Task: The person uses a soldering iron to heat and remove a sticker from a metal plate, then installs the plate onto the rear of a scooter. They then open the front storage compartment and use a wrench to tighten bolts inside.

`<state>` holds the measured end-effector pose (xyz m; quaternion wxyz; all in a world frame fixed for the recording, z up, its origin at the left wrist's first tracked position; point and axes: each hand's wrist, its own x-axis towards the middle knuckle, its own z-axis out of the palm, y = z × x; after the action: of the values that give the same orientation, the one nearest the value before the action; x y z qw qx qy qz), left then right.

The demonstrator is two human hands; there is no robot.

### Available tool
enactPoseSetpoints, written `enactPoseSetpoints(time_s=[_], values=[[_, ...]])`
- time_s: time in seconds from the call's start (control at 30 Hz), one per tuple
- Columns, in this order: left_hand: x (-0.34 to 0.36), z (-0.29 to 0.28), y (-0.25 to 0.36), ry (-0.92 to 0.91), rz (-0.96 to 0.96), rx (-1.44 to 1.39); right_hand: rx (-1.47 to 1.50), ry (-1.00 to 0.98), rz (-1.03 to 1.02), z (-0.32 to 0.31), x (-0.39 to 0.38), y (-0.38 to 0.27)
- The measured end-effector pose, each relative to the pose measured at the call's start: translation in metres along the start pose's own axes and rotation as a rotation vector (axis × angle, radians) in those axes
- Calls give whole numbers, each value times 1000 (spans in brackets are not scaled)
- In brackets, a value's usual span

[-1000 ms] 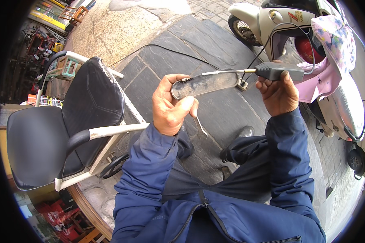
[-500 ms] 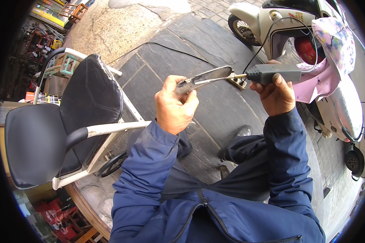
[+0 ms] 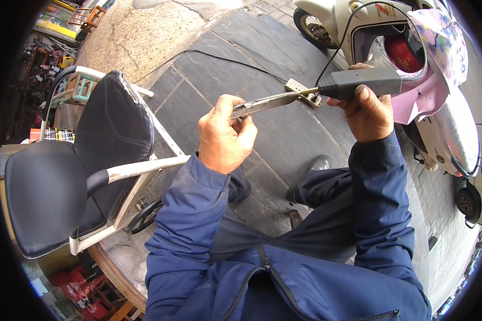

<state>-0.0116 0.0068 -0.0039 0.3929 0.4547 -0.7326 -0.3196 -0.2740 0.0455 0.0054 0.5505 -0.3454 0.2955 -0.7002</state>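
Observation:
My left hand [image 3: 224, 140] is closed on one end of a long, oval-ended metal piece [image 3: 265, 104], now seen almost edge-on. My right hand [image 3: 370, 119] grips a boxy dark grey tool handle [image 3: 367, 80] from below, thumb on its side. A thin metal rod [image 3: 309, 92] runs from that handle along the metal piece, and a black cable [image 3: 334, 52] loops up and around. Just beyond the rod a pale power strip [image 3: 293, 85] lies on the dark slate floor [image 3: 235, 59]. Where exactly the rod tip rests is too small to tell.
A black padded chair [image 3: 112, 117] with white tube frame stands at left. At right are a white scooter [image 3: 332, 21], a pink floral cover [image 3: 439, 48], a red helmet [image 3: 401, 53] and a silvery seat [image 3: 455, 134]. My legs and shoes are below my hands.
The metal piece has turned from face-up to nearly edge-on. The wrench dangling from my left hand earlier is out of sight. Both hands and the grey handle sit slightly higher in view.

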Motion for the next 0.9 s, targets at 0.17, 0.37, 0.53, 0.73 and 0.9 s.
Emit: enactPoseSetpoints(time_s=[0.17, 0.37, 0.53, 0.73, 0.9], values=[[-1, 3, -1, -2, 45, 31, -41, 29, 5, -2, -1, -2], [-1, 4, -1, 7, 54, 72, -59, 40, 1, -2, 0, -5], [0, 4, -2, 7, 72, 80, -80, 41, -5, -4, -2, -4], [-1, 2, -2, -6, -63, -45, -8, 44, -27, -7, -2, -6], [0, 2, -1, -79, -321, -499, 179, 104, 0, 4, -5, 8]])
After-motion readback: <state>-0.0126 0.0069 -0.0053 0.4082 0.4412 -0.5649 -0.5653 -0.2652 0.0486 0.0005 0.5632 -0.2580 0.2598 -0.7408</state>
